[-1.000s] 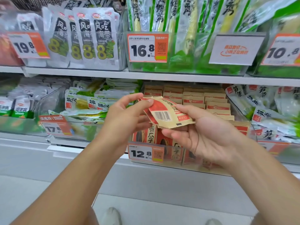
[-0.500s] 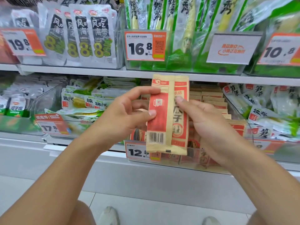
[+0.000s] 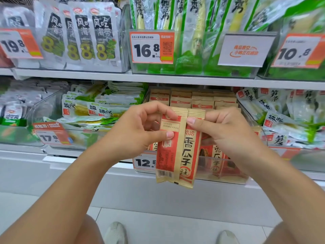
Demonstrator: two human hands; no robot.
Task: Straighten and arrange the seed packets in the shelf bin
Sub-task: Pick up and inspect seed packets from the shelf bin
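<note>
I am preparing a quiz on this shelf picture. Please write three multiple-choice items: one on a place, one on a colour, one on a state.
1. Where is the held seed packet?
A. in front of the bin with the 12.8 tag
B. on the floor
C. on the top shelf

2. Which colours has this packet?
A. blue and white
B. red and tan
C. all green

3. How is it held?
A. by the left hand alone
B. by no hand
C. upright, by both hands

Key: 1 A, it covers part of the 12.8 tag. 2 B, red panels on tan paper. 3 C, the left hand and right hand pinch its top.
</note>
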